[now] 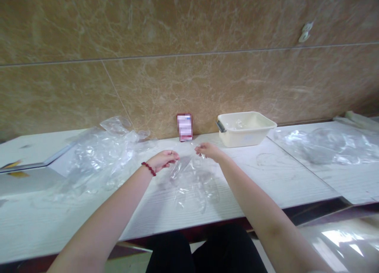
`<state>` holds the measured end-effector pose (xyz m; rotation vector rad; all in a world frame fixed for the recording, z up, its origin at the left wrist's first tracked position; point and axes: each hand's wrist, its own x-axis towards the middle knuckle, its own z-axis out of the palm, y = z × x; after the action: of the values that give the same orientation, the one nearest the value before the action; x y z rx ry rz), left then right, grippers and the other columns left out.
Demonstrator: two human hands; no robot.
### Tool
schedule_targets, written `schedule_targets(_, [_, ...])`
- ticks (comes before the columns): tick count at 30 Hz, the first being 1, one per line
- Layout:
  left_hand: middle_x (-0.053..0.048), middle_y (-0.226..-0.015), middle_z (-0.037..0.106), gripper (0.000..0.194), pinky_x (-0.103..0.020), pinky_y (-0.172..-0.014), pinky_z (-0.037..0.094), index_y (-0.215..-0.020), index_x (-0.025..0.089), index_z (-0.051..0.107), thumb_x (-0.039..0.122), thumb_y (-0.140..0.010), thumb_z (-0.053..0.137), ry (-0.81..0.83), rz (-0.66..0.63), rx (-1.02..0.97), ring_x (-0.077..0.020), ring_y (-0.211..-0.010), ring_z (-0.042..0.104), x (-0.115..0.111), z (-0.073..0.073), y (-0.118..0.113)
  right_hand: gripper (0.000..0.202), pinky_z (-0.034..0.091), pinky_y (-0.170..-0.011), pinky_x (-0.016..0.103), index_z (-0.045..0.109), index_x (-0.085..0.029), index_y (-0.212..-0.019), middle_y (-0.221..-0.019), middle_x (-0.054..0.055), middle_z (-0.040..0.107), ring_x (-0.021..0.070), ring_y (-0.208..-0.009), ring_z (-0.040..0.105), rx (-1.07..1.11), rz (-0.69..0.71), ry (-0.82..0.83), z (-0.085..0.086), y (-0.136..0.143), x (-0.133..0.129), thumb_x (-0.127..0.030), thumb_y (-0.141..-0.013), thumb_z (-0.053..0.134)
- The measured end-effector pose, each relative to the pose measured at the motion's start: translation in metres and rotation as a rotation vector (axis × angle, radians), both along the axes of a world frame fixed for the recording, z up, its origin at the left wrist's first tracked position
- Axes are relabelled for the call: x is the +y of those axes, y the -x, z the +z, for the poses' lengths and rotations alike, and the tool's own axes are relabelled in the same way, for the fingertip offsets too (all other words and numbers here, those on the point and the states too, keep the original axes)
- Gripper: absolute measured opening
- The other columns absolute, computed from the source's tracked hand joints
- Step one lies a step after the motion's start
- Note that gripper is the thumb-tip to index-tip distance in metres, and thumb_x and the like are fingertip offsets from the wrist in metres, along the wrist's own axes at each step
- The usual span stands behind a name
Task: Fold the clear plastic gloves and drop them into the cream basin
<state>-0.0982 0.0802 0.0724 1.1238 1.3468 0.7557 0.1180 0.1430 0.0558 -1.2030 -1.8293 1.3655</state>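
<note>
In the middle of the white table, a thin see-through plastic piece point(192, 178) hangs and spreads toward me, its rounded lobes looking like the fingers of a clear plastic glove. My left hand point(164, 159), with a dark red bead bracelet point(149, 169) at the wrist, pinches its upper left edge. The upper right edge is between the fingertips of my right hand point(208, 151). A large heap of similar clear plastic point(103, 154) lies left of my left hand. More clear plastic point(325, 144) is spread out at the far right.
A cream plastic basin point(247, 130) with a grey handle stands at the back, right of centre, with something clear inside. A phone-like card with a red border point(185, 127) leans on the brown marbled wall point(154, 87). At the left lies a white box or board point(32, 172).
</note>
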Motion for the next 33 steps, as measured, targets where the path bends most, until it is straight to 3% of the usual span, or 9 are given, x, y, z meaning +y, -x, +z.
schedule_targets(4, [-0.002, -0.065, 0.059, 0.023, -0.013, -0.037, 0.025, -0.068, 0.014, 0.051, 0.025, -0.056, 0.067, -0.043, 0.020, 0.127, -0.0070, -0.057, 0.054, 0.026, 0.026, 0.005, 0.018, 0.028, -0.035, 0.011, 0.060, -0.014, -0.075, -0.062, 0.001, 0.058, 0.0052, -0.051, 0.049, -0.160, -0.055, -0.130, 0.030, -0.003, 0.021, -0.028, -0.064, 0.060])
schedule_targets(8, [-0.002, -0.069, 0.059, 0.023, -0.018, -0.052, 0.041, -0.070, 0.014, 0.047, 0.012, -0.058, 0.066, -0.094, 0.066, 0.013, -0.0088, -0.062, 0.057, 0.046, 0.054, 0.001, 0.014, 0.041, -0.045, 0.014, 0.060, -0.013, -0.075, -0.068, 0.001, 0.059, 0.0068, -0.057, 0.053, -0.059, -0.036, -0.164, 0.060, 0.000, 0.038, -0.021, -0.063, 0.060])
schedule_targets(11, [-0.002, -0.066, 0.057, 0.017, -0.025, -0.062, 0.045, -0.071, 0.013, 0.044, 0.009, -0.065, 0.059, -0.227, 0.144, -0.071, -0.0091, -0.061, 0.057, 0.055, 0.073, -0.004, 0.014, 0.046, -0.053, 0.018, 0.061, -0.013, -0.077, -0.067, 0.001, 0.059, 0.0074, -0.058, 0.054, 0.044, -0.075, -0.230, 0.078, 0.003, 0.046, -0.022, -0.067, 0.056])
schedule_targets(15, [0.001, -0.067, 0.054, 0.009, -0.028, -0.071, 0.043, -0.072, 0.012, 0.043, 0.006, -0.072, 0.050, -0.473, 0.195, -0.110, -0.0064, -0.064, 0.055, 0.060, 0.089, -0.004, 0.019, 0.047, -0.058, 0.020, 0.060, -0.013, -0.082, -0.071, 0.001, 0.059, 0.0085, -0.064, 0.055, 0.125, -0.117, -0.422, 0.089, 0.002, 0.049, -0.027, -0.072, 0.050])
schedule_targets(18, [0.002, -0.067, 0.053, 0.010, -0.028, -0.073, 0.043, -0.070, 0.013, 0.045, 0.010, -0.069, 0.054, -0.580, 0.175, -0.080, -0.0067, -0.066, 0.054, 0.056, 0.089, 0.004, 0.027, 0.046, -0.061, 0.022, 0.060, -0.013, -0.084, -0.074, 0.003, 0.060, 0.0104, -0.069, 0.056, 0.089, -0.137, -0.565, 0.088, -0.001, 0.039, -0.034, -0.076, 0.044])
schedule_targets(22, [0.002, -0.070, 0.055, 0.013, -0.026, -0.071, 0.042, -0.074, 0.016, 0.048, 0.025, -0.068, 0.055, -0.796, 0.085, 0.118, -0.0092, -0.068, 0.054, 0.033, 0.077, 0.013, 0.030, 0.044, -0.068, 0.023, 0.057, -0.020, -0.098, -0.082, 0.001, 0.061, 0.0123, -0.077, 0.057, -0.031, -0.110, -0.756, 0.080, -0.007, 0.008, -0.035, -0.079, 0.040])
schedule_targets(25, [0.000, -0.075, 0.057, 0.016, -0.025, -0.072, 0.041, -0.082, 0.019, 0.051, 0.029, -0.070, 0.053, -0.865, 0.038, 0.356, -0.0123, -0.073, 0.054, 0.007, 0.058, 0.014, 0.031, 0.042, -0.074, 0.025, 0.052, -0.026, -0.108, -0.094, 0.000, 0.060, 0.0140, -0.083, 0.057, -0.162, -0.027, -0.824, 0.068, -0.013, -0.022, -0.033, -0.080, 0.039])
schedule_targets(29, [-0.005, -0.094, 0.059, 0.019, -0.030, -0.085, 0.035, -0.089, 0.021, 0.055, 0.029, -0.073, 0.049, -0.894, -0.081, 0.583, -0.0183, -0.090, 0.052, -0.023, 0.016, 0.010, 0.033, 0.036, -0.086, 0.029, 0.048, -0.027, -0.112, -0.107, 0.000, 0.055, 0.0153, -0.101, 0.049, -0.254, 0.154, -0.791, 0.036, -0.022, -0.055, -0.028, -0.081, 0.038])
schedule_targets(33, [-0.005, -0.101, 0.057, 0.020, -0.033, -0.092, 0.030, -0.090, 0.023, 0.058, 0.027, -0.073, 0.048, -0.829, -0.254, 0.607, -0.0198, -0.101, 0.048, -0.044, -0.029, 0.007, 0.032, 0.033, -0.091, 0.031, 0.050, -0.025, -0.111, -0.110, 0.004, 0.053, 0.0150, -0.107, 0.044, -0.388, 0.282, -0.788, -0.005, -0.031, -0.074, -0.026, -0.082, 0.037])
